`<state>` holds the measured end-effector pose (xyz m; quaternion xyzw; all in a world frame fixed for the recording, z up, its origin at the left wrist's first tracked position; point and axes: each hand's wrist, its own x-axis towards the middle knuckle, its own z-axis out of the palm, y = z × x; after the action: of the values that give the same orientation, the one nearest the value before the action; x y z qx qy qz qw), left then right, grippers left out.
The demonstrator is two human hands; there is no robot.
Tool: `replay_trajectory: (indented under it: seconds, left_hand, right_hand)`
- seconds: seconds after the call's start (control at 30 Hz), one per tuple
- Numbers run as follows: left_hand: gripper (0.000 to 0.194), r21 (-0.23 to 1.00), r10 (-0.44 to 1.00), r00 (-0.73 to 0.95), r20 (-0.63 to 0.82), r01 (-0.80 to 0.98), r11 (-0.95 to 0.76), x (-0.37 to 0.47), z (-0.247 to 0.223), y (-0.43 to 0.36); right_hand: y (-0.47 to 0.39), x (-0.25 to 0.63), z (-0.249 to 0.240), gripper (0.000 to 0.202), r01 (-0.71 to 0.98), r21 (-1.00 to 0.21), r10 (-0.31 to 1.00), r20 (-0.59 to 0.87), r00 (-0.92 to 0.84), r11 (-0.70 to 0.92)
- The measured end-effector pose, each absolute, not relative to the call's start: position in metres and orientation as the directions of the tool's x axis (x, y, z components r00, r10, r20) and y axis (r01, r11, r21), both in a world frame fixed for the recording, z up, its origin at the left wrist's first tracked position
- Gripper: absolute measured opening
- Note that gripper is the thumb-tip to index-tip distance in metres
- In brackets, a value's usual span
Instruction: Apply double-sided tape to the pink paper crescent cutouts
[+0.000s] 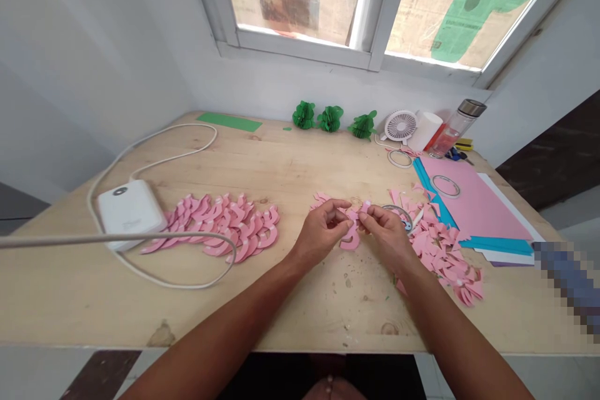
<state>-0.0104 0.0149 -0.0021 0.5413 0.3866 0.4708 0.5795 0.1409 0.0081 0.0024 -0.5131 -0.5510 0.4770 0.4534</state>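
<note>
A small curved pink paper piece is pinched between both hands over the middle of the wooden table. My left hand grips its left side with thumb and fingers. On the other side, my right hand pinches it near the top. Several pink pieces lie behind my left hand, partly hidden by it. Off to the left, curved pink paper pieces are laid in overlapping rows. Pink paper scraps are heaped to the right of my right hand, and a roll of tape lies partly behind that hand.
A white power bank with a looping cable sits left. Green paper ornaments, a small fan and a glass bottle stand along the back. Pink sheets and blue strips lie right, with another tape roll on top.
</note>
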Motion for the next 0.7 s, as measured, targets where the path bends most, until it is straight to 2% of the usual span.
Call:
replay_trajectory:
  seconds: [0.2, 0.43, 0.7]
  left_hand:
    - [0.018, 0.976, 0.989, 0.149, -0.022, -0.209, 0.053, -0.0136, -0.0026, 0.0206]
    - [0.021, 0.967, 0.989, 0.140, -0.049, -0.243, 0.082, -0.0149, -0.0041, 0.0226]
    - [0.020, 0.938, 0.973, 0.179, -0.143, -0.288, 0.191, -0.0149, -0.0017, 0.0230]
  right_hand:
    - [0.0099, 0.1428, 0.0028, 0.025, 0.097, -0.995, 1.000, 0.000, -0.021, 0.002]
    - [0.0105, 0.1446, 0.0020, 0.023, -0.043, -0.998, 0.998, -0.055, -0.016, -0.056]
    - [0.0114, 0.1472, -0.0006, 0.023, -0.031, -0.999, 0.999, -0.037, -0.007, -0.038]
